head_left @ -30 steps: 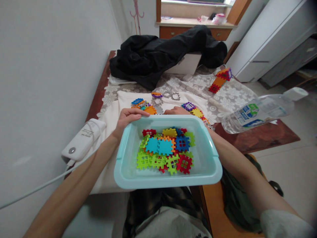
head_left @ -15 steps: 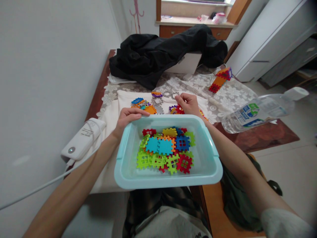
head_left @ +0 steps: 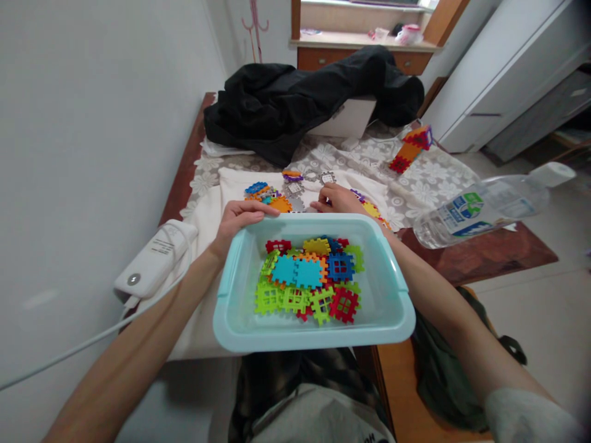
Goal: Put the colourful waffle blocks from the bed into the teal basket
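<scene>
My left hand (head_left: pixel 237 219) grips the far left rim of a light blue plastic bin (head_left: pixel 385 289) held over my lap. The bin holds several flat interlocking plastic tiles (head_left: pixel 307 280) in green, blue, red, yellow and orange. My right hand (head_left: pixel 339 200) reaches over the bin's far edge and rests low on a cluster of loose tiles (head_left: pixel 369 209) on the white cloth; its fingers are curled down onto them, and what they hold is hidden. More loose tiles (head_left: pixel 270 195) lie to the left.
A tilted tower of joined tiles (head_left: pixel 410 147) stands at the back right. A water bottle (head_left: pixel 484 206) lies at the table's right edge. A black jacket (head_left: pixel 300 101) covers the far end. A white power bank with cable (head_left: pixel 154 258) sits at left.
My right hand rose from the tiles beside the bin, lifted a bit farther back, then came down again onto the tile cluster. The left hand and the bin stayed still.
</scene>
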Available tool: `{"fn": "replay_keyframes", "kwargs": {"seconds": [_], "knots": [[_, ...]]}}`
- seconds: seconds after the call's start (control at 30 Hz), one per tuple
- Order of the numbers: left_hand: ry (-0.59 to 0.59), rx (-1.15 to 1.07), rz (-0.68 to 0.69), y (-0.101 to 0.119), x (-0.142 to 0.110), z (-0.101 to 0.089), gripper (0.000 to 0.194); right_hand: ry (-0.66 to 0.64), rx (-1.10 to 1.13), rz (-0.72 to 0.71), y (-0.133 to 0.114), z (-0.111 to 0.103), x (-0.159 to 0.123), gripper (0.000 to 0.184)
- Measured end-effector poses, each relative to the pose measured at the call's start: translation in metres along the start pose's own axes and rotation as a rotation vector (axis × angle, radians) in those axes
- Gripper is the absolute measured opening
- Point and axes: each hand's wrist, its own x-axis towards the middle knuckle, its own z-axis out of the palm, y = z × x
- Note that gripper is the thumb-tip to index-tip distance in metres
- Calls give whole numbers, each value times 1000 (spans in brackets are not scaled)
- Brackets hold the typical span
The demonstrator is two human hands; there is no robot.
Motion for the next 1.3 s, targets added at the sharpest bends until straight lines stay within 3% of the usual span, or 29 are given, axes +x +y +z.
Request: {"fn": "replay_keyframes", "kwargs": {"seconds": [0.13,0.27,0.37,0.57,0.7,0.93,1.1,1.3], "knots": [[4,0,2,0,-1,0,16,-138,69,-110,-2,-19,-5,23],[-4,3,-8,-1,-1,-2,17,-303,134,-236,8,-40,-9,31],[-10,-7,-14,-2,-1,-3,17,-317,128,-210,11,-44,-10,30],[0,-27,-13,-2,0,-2,16,-346,176,-160,-1,-36,-9,10],[-6,-16,-11,-2,1,-2,16,-360,225,-48,-5,-37,-12,16],[-8,-30,-10,-4,1,-4,16,-13,488,47,8,-28,-4,13],[-15,-25,-10,-3,0,-3,17,136,568,103,18,-17,3,14],[-34,-43,-21,0,0,-2,18,397,984,227,21,-17,9,29]]}}
